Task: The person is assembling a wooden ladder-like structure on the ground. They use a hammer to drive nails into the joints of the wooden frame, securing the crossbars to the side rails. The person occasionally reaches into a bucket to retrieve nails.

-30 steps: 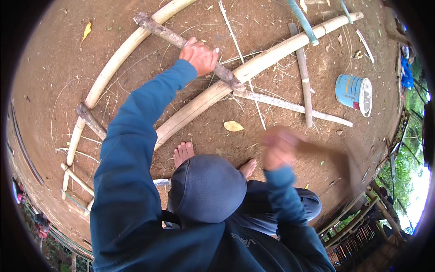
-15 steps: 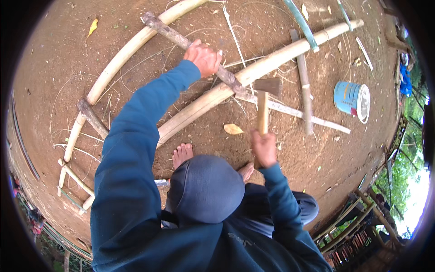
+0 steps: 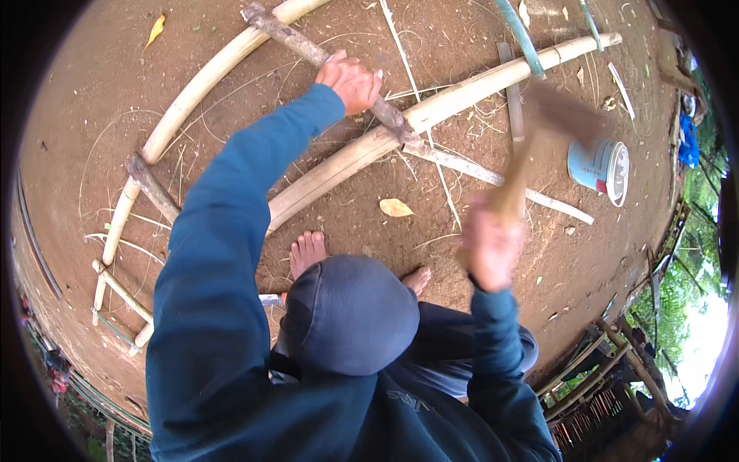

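My left hand (image 3: 350, 82) is closed around a rough brown branch (image 3: 289, 42) that lies across two long pale wooden poles. The branch's near end meets the right-hand pole (image 3: 339, 181), and a pale strip of wood (image 3: 469, 171) runs on beyond that spot toward the right. My right hand (image 3: 494, 240) grips the wooden handle of a hatchet (image 3: 566, 115), raised and smeared by motion to the right of the joint, its dark head up near the bucket. The left-hand pole (image 3: 196, 92) curves away, with a shorter crosspiece (image 3: 152, 187) set against it.
A blue bucket (image 3: 589, 165) lies on its side at the right. A machete-like flat tool (image 3: 511, 100) is partly hidden behind the hatchet. Green strips (image 3: 519, 35) lean over the pole's far end. My bare foot (image 3: 308, 252) rests on the dirt beside the right-hand pole.
My right hand has swung the hatchet up and to the right, away from the branch's end. My left hand keeps its hold on the branch, nearly unmoved.
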Demonstrator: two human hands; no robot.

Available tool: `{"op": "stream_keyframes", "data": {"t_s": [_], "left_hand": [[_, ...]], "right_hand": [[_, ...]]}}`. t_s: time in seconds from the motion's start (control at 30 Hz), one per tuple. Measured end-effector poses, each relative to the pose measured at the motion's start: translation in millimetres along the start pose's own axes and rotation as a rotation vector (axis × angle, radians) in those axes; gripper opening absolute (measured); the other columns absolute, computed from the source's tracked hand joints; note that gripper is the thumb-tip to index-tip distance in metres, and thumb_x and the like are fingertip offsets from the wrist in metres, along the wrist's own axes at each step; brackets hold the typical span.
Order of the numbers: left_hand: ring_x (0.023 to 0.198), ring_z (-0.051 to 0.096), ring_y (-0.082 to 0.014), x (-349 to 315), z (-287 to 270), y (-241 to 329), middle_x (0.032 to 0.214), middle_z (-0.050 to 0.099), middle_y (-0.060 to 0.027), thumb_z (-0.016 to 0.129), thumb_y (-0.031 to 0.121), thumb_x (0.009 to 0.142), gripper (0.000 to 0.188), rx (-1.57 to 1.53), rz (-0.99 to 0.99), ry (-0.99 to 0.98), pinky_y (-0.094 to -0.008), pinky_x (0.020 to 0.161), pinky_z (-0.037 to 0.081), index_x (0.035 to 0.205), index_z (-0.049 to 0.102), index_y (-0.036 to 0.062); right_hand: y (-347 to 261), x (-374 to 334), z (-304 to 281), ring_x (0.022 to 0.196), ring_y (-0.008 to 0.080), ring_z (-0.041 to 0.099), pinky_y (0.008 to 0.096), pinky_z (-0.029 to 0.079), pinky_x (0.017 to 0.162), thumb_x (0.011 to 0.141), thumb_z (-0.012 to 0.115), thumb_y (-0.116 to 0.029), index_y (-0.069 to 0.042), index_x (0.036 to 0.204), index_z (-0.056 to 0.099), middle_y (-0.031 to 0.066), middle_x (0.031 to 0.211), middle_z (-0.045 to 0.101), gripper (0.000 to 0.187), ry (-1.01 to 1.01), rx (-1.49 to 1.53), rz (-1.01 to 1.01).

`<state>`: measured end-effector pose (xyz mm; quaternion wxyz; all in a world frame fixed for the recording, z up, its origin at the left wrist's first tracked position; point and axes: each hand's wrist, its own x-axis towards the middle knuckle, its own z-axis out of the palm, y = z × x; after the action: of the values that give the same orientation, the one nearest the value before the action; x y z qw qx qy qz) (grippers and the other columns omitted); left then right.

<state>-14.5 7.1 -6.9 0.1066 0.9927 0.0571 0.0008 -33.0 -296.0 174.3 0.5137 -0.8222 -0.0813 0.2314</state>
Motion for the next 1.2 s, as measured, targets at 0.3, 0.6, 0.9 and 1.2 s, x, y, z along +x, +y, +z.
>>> {"op": "stream_keyframes", "data": {"t_s": [0.3, 0.6, 0.9, 1.2], "left_hand": [[0.059, 0.061, -0.0289, 11, 3, 12, 0.056, 0.061, -0.0142, 0.043, 0.030, 0.093, 0.050, -0.020, 0.066, -0.028, -0.0419, 0.080, 0.044, 0.051, 0.060, 0.0082], [0.056, 0.060, -0.0278, -1, 12, 13, 0.056, 0.061, -0.0139, 0.045, 0.029, 0.093, 0.049, -0.026, 0.087, 0.112, -0.0405, 0.078, 0.045, 0.051, 0.061, 0.0082], [0.053, 0.058, -0.0254, -1, 1, 4, 0.057, 0.062, -0.0117, 0.042, 0.030, 0.095, 0.051, -0.013, 0.041, 0.078, -0.0413, 0.078, 0.045, 0.051, 0.060, 0.0099], [0.054, 0.060, -0.0276, -10, 7, 19, 0.057, 0.062, -0.0121, 0.045, 0.030, 0.092, 0.047, -0.022, 0.055, -0.036, -0.0413, 0.077, 0.046, 0.053, 0.061, 0.0090]], "right_hand": [[115, -17, 21, 0.049, 0.0166, 0.054, 0.0312, 0.042, 0.045, 0.092, 0.053, -0.022, -0.003, 0.080, 0.063, 0.0029, 0.061, 0.059, 0.024, -0.059, -0.189, 0.368], [44, -12, 10, 0.061, 0.0224, 0.056, 0.0380, 0.049, 0.058, 0.092, 0.051, -0.024, -0.007, 0.080, 0.054, 0.0089, 0.064, 0.054, 0.021, 0.180, -0.181, -0.422], [-89, 17, -43, 0.048, 0.0113, 0.050, 0.0290, 0.039, 0.044, 0.089, 0.062, -0.021, 0.000, 0.085, 0.063, 0.0016, 0.058, 0.054, 0.022, 0.120, 0.452, -0.455], [24, -10, 15, 0.050, 0.0099, 0.050, 0.0271, 0.039, 0.043, 0.089, 0.061, -0.020, 0.000, 0.081, 0.063, 0.0018, 0.058, 0.054, 0.022, 0.078, -0.061, 0.104]]}}
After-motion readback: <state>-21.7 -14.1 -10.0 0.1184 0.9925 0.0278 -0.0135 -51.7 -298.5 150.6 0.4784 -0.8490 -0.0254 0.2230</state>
